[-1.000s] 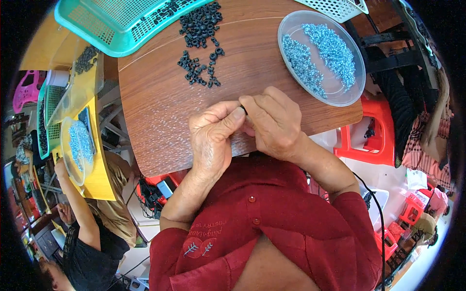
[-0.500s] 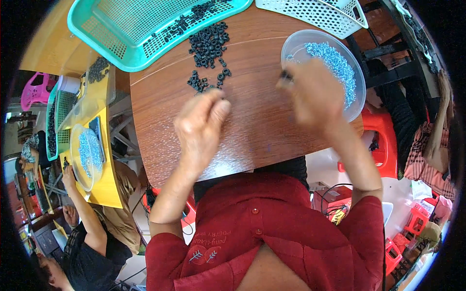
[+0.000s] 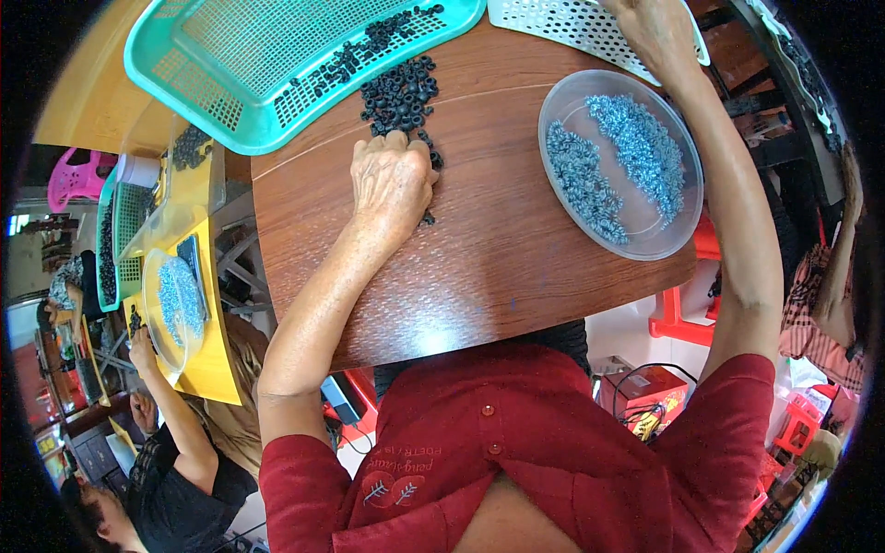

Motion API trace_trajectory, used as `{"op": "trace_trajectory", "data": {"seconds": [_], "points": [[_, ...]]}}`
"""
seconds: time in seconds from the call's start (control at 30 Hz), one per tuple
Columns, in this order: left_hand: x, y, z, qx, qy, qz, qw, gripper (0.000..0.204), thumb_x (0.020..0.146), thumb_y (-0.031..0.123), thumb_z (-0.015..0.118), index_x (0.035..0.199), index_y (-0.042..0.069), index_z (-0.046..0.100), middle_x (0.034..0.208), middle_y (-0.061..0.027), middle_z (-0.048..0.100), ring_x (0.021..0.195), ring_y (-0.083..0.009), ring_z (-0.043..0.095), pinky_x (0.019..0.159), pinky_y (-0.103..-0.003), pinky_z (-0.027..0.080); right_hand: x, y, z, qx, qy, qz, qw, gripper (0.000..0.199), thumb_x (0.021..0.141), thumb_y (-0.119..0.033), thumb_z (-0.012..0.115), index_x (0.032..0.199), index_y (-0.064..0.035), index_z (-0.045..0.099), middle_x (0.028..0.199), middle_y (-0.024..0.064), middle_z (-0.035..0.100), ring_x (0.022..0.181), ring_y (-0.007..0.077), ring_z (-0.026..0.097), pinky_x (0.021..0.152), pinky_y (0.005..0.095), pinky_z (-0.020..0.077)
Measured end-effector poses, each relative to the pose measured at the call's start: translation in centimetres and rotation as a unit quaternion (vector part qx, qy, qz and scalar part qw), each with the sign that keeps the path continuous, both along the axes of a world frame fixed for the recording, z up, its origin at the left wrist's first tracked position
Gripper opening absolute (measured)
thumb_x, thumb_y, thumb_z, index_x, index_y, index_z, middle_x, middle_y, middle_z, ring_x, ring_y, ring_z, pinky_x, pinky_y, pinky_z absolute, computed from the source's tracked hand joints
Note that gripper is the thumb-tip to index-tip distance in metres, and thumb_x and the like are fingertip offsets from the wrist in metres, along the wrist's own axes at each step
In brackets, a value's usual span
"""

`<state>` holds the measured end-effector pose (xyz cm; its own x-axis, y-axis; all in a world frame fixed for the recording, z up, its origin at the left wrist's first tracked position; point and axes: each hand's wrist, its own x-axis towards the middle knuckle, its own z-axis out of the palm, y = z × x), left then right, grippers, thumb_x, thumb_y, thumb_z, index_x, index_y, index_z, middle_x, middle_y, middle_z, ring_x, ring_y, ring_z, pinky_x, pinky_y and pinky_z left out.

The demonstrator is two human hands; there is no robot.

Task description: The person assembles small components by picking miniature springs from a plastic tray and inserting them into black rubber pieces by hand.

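Evidently, in the head view, the work is ongoing with plenty left. Loose black pieces (image 3: 401, 92) lie in a cluster toward the far edge of the wooden table (image 3: 489, 203), left of its middle, with a few trailing toward the near edge. More sit in the green basket (image 3: 217, 60) at the table's far left corner. Toward the table's right edge, a clear bowl (image 3: 659, 235) holds small blue pieces (image 3: 585, 184) in two heaps with a bare strip between them. What is done cannot be counted: no finished item can be made out.

The left hand (image 3: 392, 180) is knuckles up at the near end of the cluster, fingers curled down among the black pieces. Its fingertips are hidden beneath it, so whether they pinch anything cannot be told. The right hand (image 3: 653, 32) is at the white basket (image 3: 572, 41) by the table's far right corner; the picture's upper edge cuts off its fingers, leaving its grip unknown too. Both baskets are also cropped there, and most of the white basket's inside cannot be seen.
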<state>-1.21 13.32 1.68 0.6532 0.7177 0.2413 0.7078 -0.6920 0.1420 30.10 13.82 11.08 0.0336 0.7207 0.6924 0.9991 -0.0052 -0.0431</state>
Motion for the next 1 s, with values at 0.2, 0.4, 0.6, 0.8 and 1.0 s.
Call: {"op": "trace_trajectory", "data": {"seconds": [0.2, 0.4, 0.6, 0.8, 1.0], "points": [[-1.2, -2.1, 3.4, -0.24, -0.281, 0.041, 0.929, 0.013, 0.073, 0.009, 0.072, 0.082, 0.001, 0.067, 0.086, -0.0094, 0.064, 0.076, -0.0197, 0.061, 0.065, -0.033, 0.046, -5.3, -5.9, -1.5, 0.021, 0.072, 0.174, 0.982, 0.019, 0.081, -0.006, 0.064, 0.1, -0.0032, 0.066, 0.085, 0.0115, 0.064, 0.074, 0.0216, 0.062, 0.069, 0.0286, 0.0493], [-1.9, -6.1, 3.9, -0.545, -0.594, 0.007, 0.592, 0.029, 0.077, -0.001, 0.069, 0.103, -0.007, 0.059, 0.092, -0.0117, 0.065, 0.079, -0.0156, 0.062, 0.065, -0.025, 0.053, -12.1, -12.5, -3.6, -0.092, 0.335, 0.296, 0.89, 0.024, 0.076, 0.001, 0.066, 0.099, -0.0028, 0.066, 0.083, 0.0068, 0.064, 0.078, 0.017, 0.06, 0.068, 0.0266, 0.047], [-1.5, -8.6, 3.7, -0.564, -0.625, -0.001, 0.54, 0.027, 0.078, -0.002, 0.066, 0.103, -0.005, 0.057, 0.093, -0.0128, 0.064, 0.077, -0.0164, 0.063, 0.067, -0.026, 0.052, -15.7, -14.5, -4.7, -0.037, 0.371, 0.304, 0.877, 0.025, 0.071, 0.002, 0.069, 0.096, -0.0017, 0.066, 0.082, 0.0082, 0.063, 0.074, 0.0204, 0.058, 0.065, 0.0288, 0.0462], [-1.1, -10.4, 3.7, -0.54, -0.642, 0.006, 0.544, 0.026, 0.079, -0.003, 0.065, 0.104, -0.006, 0.057, 0.094, -0.0125, 0.064, 0.078, -0.0164, 0.063, 0.069, -0.027, 0.053, -16.7, -15.1, -5.9, 0.042, 0.275, 0.294, 0.914, 0.027, 0.067, 0.002, 0.07, 0.093, -0.0033, 0.066, 0.08, 0.0086, 0.061, 0.07, 0.0226, 0.056, 0.059, 0.0306, 0.0433], [-1.0, -11.6, 3.5, -0.531, -0.654, 0.018, 0.539, 0.028, 0.08, -0.005, 0.064, 0.107, -0.007, 0.057, 0.099, -0.0126, 0.063, 0.084, -0.0161, 0.062, 0.073, -0.029, 0.054, -17.4, -15.9, -6.2, 0.062, 0.25, 0.275, 0.926, 0.028, 0.066, 0.0, 0.07, 0.093, -0.0039, 0.066, 0.082, 0.0081, 0.061, 0.07, 0.0235, 0.055, 0.058, 0.031, 0.0426]]}}
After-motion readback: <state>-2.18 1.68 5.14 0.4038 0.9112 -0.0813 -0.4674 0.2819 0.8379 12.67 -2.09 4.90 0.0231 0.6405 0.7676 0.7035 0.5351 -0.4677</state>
